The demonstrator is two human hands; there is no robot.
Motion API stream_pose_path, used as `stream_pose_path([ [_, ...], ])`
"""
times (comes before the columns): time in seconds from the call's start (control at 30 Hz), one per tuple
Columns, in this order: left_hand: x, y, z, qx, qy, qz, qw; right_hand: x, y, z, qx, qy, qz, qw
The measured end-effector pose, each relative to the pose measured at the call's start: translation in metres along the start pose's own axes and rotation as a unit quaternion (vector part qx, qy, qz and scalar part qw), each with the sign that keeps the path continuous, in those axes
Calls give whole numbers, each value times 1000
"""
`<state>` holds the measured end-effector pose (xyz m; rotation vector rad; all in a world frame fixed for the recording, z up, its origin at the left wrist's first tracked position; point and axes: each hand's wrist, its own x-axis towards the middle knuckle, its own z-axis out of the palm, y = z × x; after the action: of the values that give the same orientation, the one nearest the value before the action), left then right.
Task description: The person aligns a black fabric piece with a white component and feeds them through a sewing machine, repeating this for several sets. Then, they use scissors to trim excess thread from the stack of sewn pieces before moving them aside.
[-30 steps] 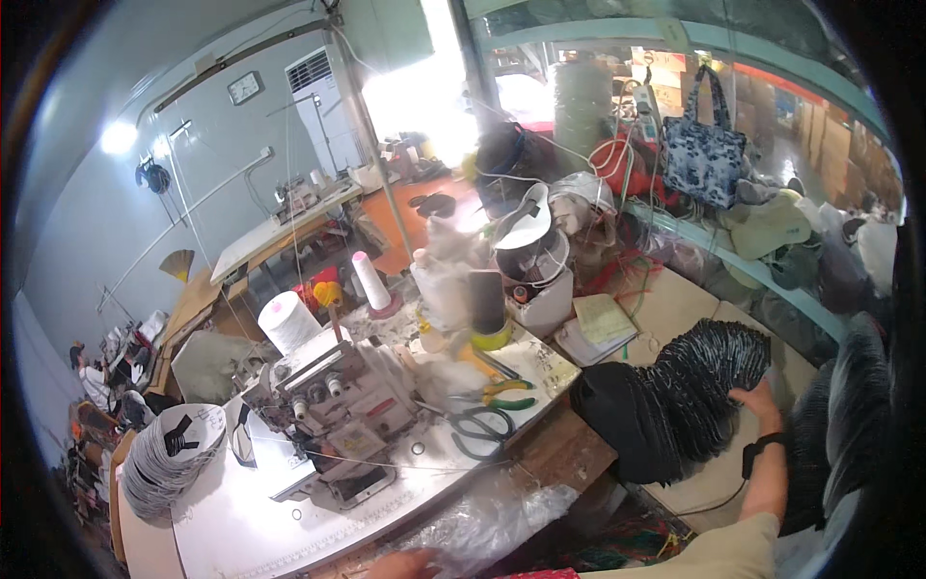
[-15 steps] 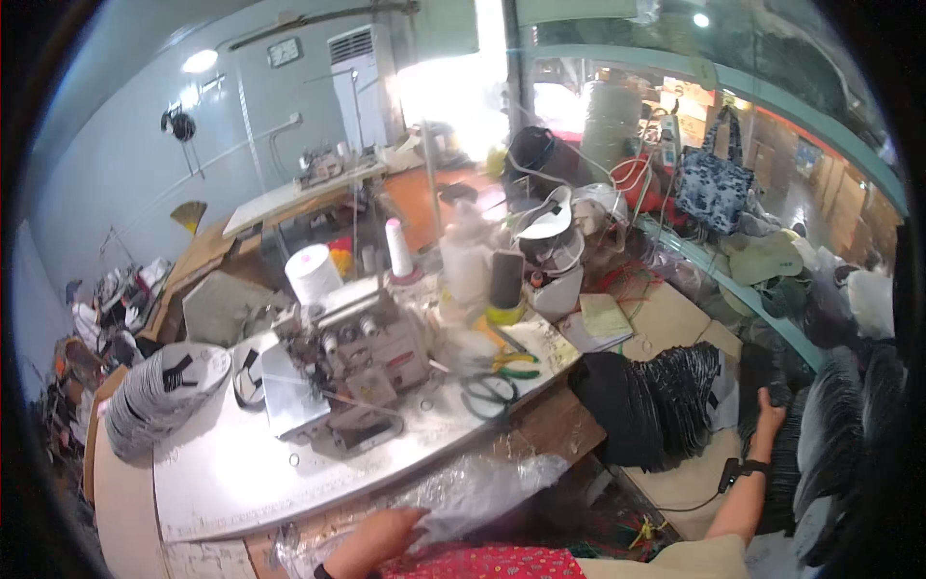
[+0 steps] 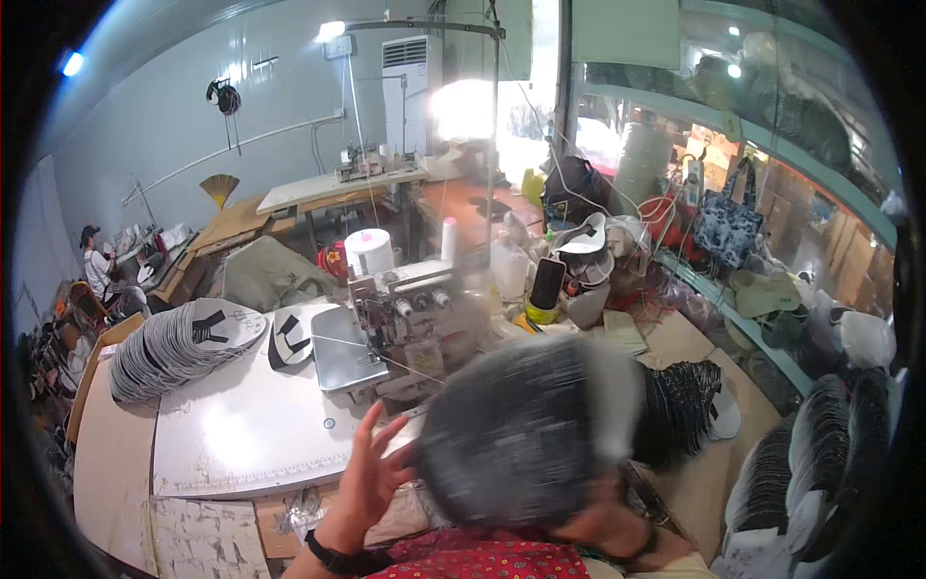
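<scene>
A dark, rounded bundle of layered pieces with a pale edge (image 3: 511,434) is held up in front of me, smeared by motion. My right hand (image 3: 608,521) grips it from below on its right side; the fingers are partly blurred. At the bundle's left edge, my left hand (image 3: 362,473) is raised with fingers spread, holding nothing; whether a fingertip touches the bundle I cannot tell. Behind the bundle, the sewing machine (image 3: 415,318) is partly covered. A single grey visor piece with black tape (image 3: 290,340) lies on the white machine table (image 3: 241,454).
A stack of grey visor pieces (image 3: 159,357) lies at the table's left. Black layered pieces (image 3: 680,405) rest right of the bundle, and more dark stacks (image 3: 820,454) stand far right. A phone (image 3: 547,289) and white thread cone (image 3: 369,251) stand behind.
My right hand has come from the far right to the middle, bringing the dark bundle. My left hand has risen and spread its fingers. The view has shifted.
</scene>
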<state>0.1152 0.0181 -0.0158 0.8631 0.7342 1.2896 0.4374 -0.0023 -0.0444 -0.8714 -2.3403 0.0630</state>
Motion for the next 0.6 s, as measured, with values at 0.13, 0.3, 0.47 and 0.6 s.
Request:
stream_pose_path([
  [0.13,-29,-61,-116,345,152,17,926,68,-52,130,17,-253,-84,964],
  [0.3,-56,-62,-128,558,183,149,796,107,-67,145,267,-240,-47,932],
  [0.47,-54,-10,-42,782,-107,329,518,146,-42,200,467,28,-372,802],
  [0.6,-23,-13,-50,772,-53,237,587,163,10,186,465,-287,3,838],
])
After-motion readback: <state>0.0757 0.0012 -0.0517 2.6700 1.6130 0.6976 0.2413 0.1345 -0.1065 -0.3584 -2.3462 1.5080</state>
